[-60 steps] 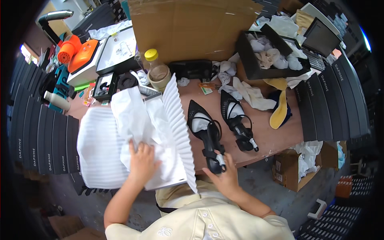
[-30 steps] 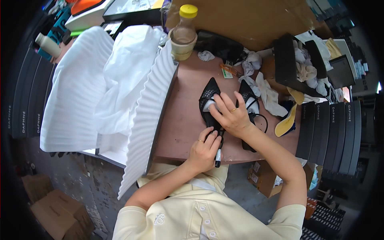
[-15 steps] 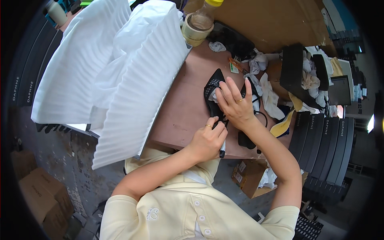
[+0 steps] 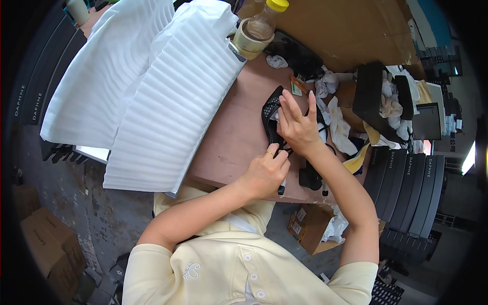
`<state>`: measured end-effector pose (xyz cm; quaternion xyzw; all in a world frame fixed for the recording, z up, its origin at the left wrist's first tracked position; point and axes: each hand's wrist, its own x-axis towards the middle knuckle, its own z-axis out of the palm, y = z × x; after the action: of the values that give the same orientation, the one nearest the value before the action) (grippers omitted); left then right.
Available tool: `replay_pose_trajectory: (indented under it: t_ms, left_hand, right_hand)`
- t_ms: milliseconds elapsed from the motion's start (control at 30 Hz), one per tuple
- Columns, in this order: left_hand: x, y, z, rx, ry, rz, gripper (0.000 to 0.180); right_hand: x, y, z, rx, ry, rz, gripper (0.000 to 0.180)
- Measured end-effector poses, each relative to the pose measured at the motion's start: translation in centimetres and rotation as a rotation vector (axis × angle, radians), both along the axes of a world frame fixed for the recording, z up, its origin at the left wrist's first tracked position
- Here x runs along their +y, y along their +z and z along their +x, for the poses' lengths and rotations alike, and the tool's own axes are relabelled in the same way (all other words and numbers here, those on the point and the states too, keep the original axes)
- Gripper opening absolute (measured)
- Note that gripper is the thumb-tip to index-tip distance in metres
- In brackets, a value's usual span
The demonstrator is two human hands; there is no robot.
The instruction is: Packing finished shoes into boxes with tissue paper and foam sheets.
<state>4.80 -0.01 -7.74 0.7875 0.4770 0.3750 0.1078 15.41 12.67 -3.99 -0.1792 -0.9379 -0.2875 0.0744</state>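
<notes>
Black shoe (image 4: 271, 105) is lying over the counter (image 4: 229, 132), toe pointing to twelve o'clock from left grip (image 4: 266, 172), clamped on its rear. Right grip (image 4: 300, 133) is sitting nearer the toe; cannot tell its closure.

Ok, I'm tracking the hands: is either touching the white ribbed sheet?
No, the left hand and right hand are at a black shoe, right of the white ribbed sheet.
</notes>
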Motion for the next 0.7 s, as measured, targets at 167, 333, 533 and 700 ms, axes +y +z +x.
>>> replay_pose_trajectory:
  t_ms: [167,333,533,700]
  left_hand:
    - [0.1,-0.3,0.0,-0.066,0.029,0.029,0.041]
    - [0.0,-0.9,0.2,-0.073,0.050,0.040,0.041]
    - [0.0,-1.3,-0.3,-0.159,0.071,0.048,0.038]
    - [-0.4,-1.9,0.2,-0.140,0.093,0.083,0.038]
  right_hand:
    - [-0.3,0.4,-0.8,0.038,-0.044,-0.012,0.021]
    - [-0.2,-1.0,-1.1,-0.052,-0.083,0.048,0.021]
    - [-0.2,0.1,-0.6,-0.016,0.064,-0.123,0.026]
    - [-2.4,1.1,1.0,-0.054,0.058,-0.189,0.031]
